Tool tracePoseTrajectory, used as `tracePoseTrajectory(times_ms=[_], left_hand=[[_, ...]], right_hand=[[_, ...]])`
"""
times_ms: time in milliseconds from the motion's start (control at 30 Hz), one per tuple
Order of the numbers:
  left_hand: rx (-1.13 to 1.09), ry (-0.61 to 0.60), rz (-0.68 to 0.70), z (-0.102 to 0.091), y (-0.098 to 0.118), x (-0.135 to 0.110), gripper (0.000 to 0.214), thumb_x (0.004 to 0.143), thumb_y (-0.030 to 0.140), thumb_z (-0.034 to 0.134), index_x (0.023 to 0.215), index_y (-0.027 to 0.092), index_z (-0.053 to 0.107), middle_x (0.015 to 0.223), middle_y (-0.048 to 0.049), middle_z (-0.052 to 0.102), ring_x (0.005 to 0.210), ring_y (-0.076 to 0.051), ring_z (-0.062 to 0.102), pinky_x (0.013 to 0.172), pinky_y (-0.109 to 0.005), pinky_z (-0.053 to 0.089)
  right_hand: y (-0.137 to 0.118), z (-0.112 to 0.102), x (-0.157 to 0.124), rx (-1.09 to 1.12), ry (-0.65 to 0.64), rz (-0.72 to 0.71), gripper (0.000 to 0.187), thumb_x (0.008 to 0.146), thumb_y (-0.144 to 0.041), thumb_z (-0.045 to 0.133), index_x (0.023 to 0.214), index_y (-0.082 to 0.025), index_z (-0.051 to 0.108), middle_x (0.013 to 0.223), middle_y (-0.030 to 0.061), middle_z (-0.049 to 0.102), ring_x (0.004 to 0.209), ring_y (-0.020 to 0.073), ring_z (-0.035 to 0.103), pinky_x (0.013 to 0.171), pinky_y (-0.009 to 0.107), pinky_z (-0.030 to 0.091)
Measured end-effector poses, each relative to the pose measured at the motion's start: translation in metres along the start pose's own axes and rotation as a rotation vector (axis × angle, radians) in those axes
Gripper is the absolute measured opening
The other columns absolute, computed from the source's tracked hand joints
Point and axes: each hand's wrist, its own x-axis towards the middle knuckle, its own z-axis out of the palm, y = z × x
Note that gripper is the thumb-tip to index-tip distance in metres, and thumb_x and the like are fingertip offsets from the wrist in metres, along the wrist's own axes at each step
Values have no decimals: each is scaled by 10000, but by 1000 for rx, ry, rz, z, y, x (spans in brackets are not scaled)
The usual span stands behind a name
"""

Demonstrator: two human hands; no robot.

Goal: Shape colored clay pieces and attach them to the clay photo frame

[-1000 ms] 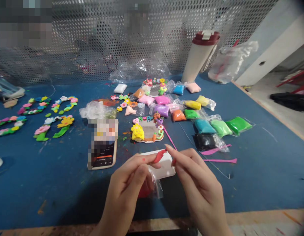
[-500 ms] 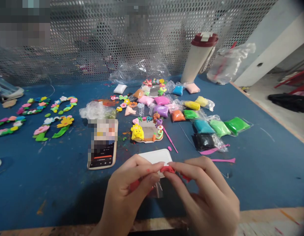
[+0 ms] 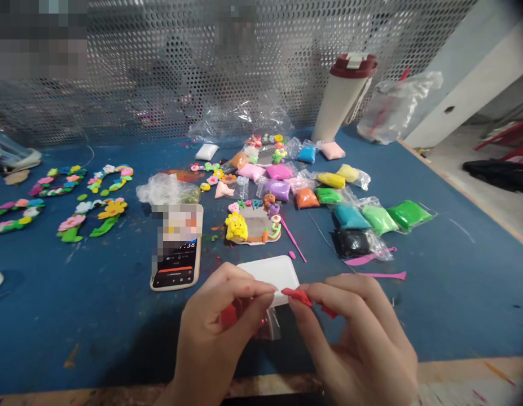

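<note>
Bright, even light; the left hand (image 3: 216, 330) casts a soft shadow; frame edges bow.

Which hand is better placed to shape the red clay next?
Right, probably: the right hand pinches the red clay in its fingertips, while the left hand sits over a plastic bag.

Hobby craft workshop. Evidence: paint-flecked blue worktable (image 3: 75, 304); packets of bagged modelling clay (image 3: 378, 220); moulded clay flower garlands (image 3: 92, 219); perforated metal screen (image 3: 151, 67) behind.
</note>
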Motion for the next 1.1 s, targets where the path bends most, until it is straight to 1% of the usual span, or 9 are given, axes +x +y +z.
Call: tracePoseTrajectory(times_ms=[200, 333, 400, 533, 667, 800, 1000, 1067, 1100], left_hand=[[170, 75, 159, 2, -4, -8, 151, 818, 102, 670, 857, 240, 718, 729, 39, 633, 566, -76, 581, 499, -153, 456], [269, 64, 287, 3, -6, -11, 191, 814, 74, 656, 912, 225, 719, 763, 24, 665, 648, -99, 631, 593, -170, 488], [263, 76, 265, 4, -5, -10, 178, 815, 86, 660, 900, 229, 723, 752, 27, 663, 637, -98, 627, 605, -174, 492], [158, 70, 70, 4, -2, -2, 117, 818, 153, 677, 819, 250, 742, 696, 37, 637, 597, -93, 602, 523, -160, 467], [82, 27, -70, 2, -2, 4, 106, 814, 189, 680, 767, 241, 759, 678, 18, 638, 623, -112, 610, 461, -156, 433], [32, 9, -16, 3, -2, 0, 128, 822, 158, 666, 782, 239, 757, 661, 23, 619, 584, -99, 578, 501, -167, 451], [39, 35, 124, 4, -3, -6, 157, 813, 99, 663, 827, 235, 740, 671, 26, 595, 582, -97, 557, 510, -182, 442], [26, 22, 119, 4, -3, -6, 158, 818, 93, 661, 826, 235, 730, 676, 34, 596, 580, -87, 558, 511, -172, 438], [27, 17, 110, 4, -3, -5, 156, 819, 93, 663, 826, 235, 727, 682, 37, 600, 581, -81, 561, 514, -165, 437]], right_hand=[[0, 2, 2, -34, -90, -77, 116, 845, -77, 560, 908, -173, 581, 747, 39, 582, 641, 149, 536, 546, 286, 444], [2, 1, 3, -84, -180, -208, 147, 863, -65, 508, 948, -148, 596, 766, 60, 609, 634, 158, 529, 524, 297, 423], [2, 0, 2, -79, -145, -171, 151, 865, -62, 508, 947, -155, 595, 771, 52, 598, 651, 156, 531, 547, 297, 432], [3, -4, -2, -51, -53, -27, 183, 848, -59, 577, 988, -173, 610, 816, 40, 589, 708, 151, 550, 609, 293, 452], [2, -3, -5, -38, -41, -5, 266, 839, -58, 611, 1069, -189, 638, 806, 28, 590, 695, 145, 558, 593, 284, 457], [1, 2, -2, -12, -72, -47, 260, 849, -56, 587, 1062, -183, 664, 741, 25, 581, 647, 145, 544, 551, 284, 454], [3, -4, 7, -19, -146, -234, 257, 847, -54, 588, 1062, -161, 680, 669, 4, 625, 565, 132, 509, 516, 295, 421], [4, -10, 8, 30, -117, -107, 252, 845, -66, 601, 1037, -203, 689, 699, -1, 613, 595, 133, 526, 529, 292, 425], [4, -13, 9, 55, -59, -7, 262, 841, -66, 608, 1026, -231, 693, 726, -1, 608, 621, 137, 539, 535, 290, 425]])
